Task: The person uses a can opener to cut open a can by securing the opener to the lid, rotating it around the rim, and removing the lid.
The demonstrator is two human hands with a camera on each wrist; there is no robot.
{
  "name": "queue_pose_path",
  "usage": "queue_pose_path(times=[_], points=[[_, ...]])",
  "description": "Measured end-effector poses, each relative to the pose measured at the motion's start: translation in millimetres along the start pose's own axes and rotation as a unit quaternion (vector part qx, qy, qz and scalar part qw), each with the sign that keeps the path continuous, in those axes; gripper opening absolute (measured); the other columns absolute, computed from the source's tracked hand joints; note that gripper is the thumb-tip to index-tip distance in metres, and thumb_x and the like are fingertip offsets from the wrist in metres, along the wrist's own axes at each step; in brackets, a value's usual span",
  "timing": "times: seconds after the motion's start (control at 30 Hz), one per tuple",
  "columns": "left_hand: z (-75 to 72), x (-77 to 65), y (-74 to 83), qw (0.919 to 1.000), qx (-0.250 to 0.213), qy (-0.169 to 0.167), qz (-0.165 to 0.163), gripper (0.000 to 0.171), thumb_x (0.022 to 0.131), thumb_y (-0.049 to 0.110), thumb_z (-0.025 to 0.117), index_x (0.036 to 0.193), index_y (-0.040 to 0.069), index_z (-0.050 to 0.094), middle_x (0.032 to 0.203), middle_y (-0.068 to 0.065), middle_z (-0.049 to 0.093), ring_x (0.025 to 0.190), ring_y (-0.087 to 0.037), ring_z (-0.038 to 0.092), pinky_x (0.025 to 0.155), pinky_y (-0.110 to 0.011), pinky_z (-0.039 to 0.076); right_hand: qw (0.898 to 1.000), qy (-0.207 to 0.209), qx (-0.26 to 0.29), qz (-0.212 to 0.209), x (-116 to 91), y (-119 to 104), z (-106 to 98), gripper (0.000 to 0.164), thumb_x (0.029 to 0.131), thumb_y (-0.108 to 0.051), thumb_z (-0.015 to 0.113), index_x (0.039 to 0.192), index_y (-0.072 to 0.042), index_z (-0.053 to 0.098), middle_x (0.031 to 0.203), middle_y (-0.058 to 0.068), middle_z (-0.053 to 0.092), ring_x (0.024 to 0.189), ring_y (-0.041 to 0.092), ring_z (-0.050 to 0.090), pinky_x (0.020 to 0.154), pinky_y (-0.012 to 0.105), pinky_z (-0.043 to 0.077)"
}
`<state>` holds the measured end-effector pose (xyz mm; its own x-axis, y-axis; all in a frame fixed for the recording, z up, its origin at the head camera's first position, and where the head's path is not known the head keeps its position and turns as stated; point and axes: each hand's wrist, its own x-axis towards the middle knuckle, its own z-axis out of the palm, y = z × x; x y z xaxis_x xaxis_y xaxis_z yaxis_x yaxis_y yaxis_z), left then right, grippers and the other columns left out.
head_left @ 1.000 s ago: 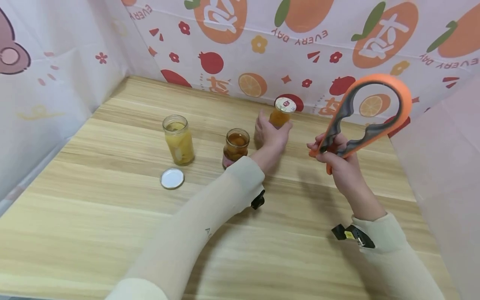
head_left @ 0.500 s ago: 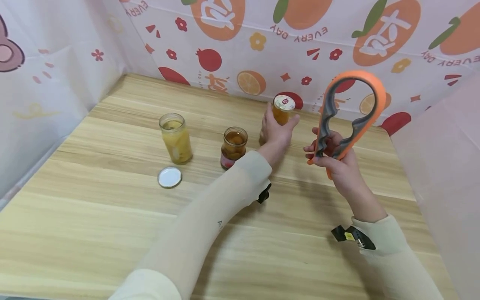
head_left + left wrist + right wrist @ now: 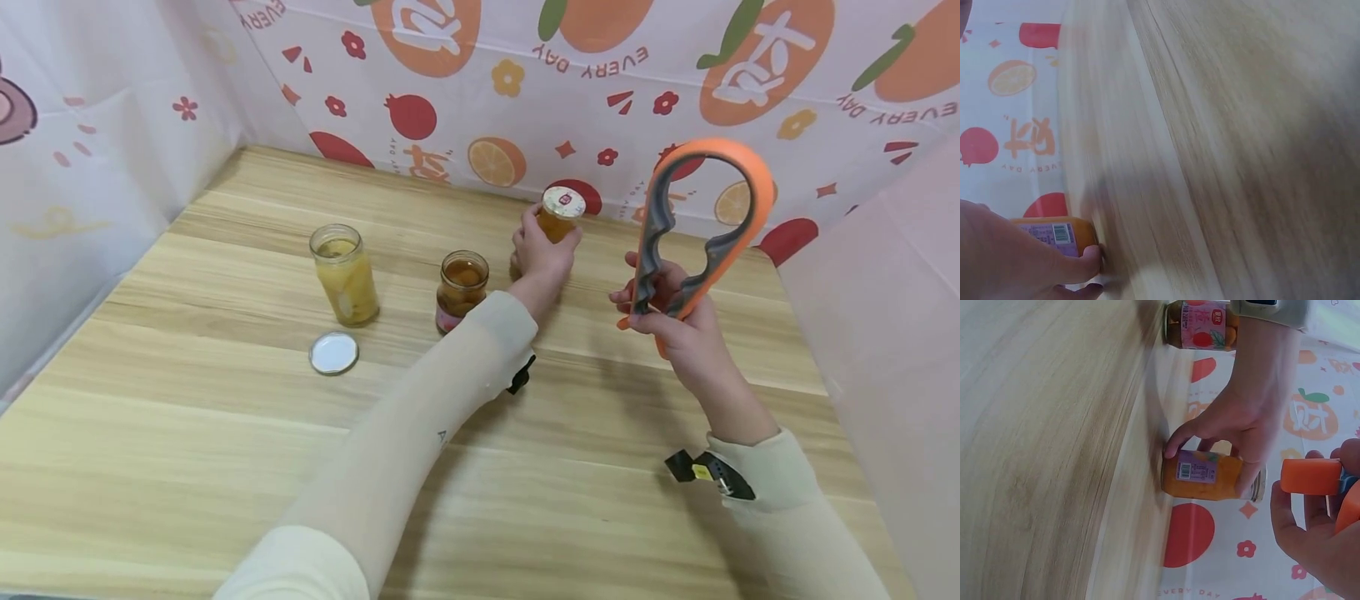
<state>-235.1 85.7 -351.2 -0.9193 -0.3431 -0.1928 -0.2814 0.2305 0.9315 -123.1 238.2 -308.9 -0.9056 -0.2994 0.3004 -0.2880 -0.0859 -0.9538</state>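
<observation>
At the back of the table, my left hand grips a lidded glass jar of orange fruit, fingers and thumb around its sides. The right wrist view shows that jar's purple label and the hand spread along its height. My right hand holds up an orange jar opener with a grey wavy inner edge, gripping it by its narrow end, its loop upward. Beside the left forearm stands an uncapped jar of dark fruit in syrup, partly covered by the sleeve.
Farther left stands a taller uncapped jar of yellow fruit, with a loose lid lying white side up in front of it. A printed curtain closes off the wooden table at the back; plain cloth hangs at the right.
My left hand has settled more closely around the lidded jar, which stays in about the same place. The jar opener has swung to the left and now stands more upright in my right hand.
</observation>
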Motion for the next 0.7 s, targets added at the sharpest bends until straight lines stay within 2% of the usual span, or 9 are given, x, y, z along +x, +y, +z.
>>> queue_pose_path(times=[0.3,0.53,0.7], points=[[-4.8,-6.6,0.2,0.9994,0.008,-0.034,0.005,0.063,0.081,0.043,0.072,0.132,0.034,0.035,0.133,0.002,0.044,0.115,-0.026,0.038,0.099,-0.045,0.028,1.0,-0.009,-0.007,-0.009,2,0,2,0.058,0.079,0.027,0.05,0.131,0.003,0.048,0.095,0.02,0.056,0.095,0.033,0.059,0.08,0.032,0.052],[-5.3,-20.4,-2.2,0.9971,0.01,-0.076,0.004,0.062,0.08,0.046,0.071,0.13,0.036,0.035,0.127,0.001,0.044,0.113,-0.027,0.038,0.097,-0.046,0.03,1.0,-0.011,-0.014,-0.011,1,0,4,0.058,0.078,0.029,0.046,0.131,0.005,0.047,0.105,0.014,0.058,0.096,0.029,0.06,0.078,0.029,0.051],[-3.3,-25.0,-4.2,0.9954,0.021,-0.092,0.017,0.062,0.081,0.045,0.071,0.13,0.033,0.036,0.128,0.0,0.046,0.114,-0.027,0.038,0.097,-0.045,0.031,1.0,-0.013,-0.023,-0.011,1,-2,5,0.058,0.078,0.029,0.046,0.131,0.006,0.047,0.102,0.016,0.056,0.097,0.03,0.059,0.076,0.03,0.051]])
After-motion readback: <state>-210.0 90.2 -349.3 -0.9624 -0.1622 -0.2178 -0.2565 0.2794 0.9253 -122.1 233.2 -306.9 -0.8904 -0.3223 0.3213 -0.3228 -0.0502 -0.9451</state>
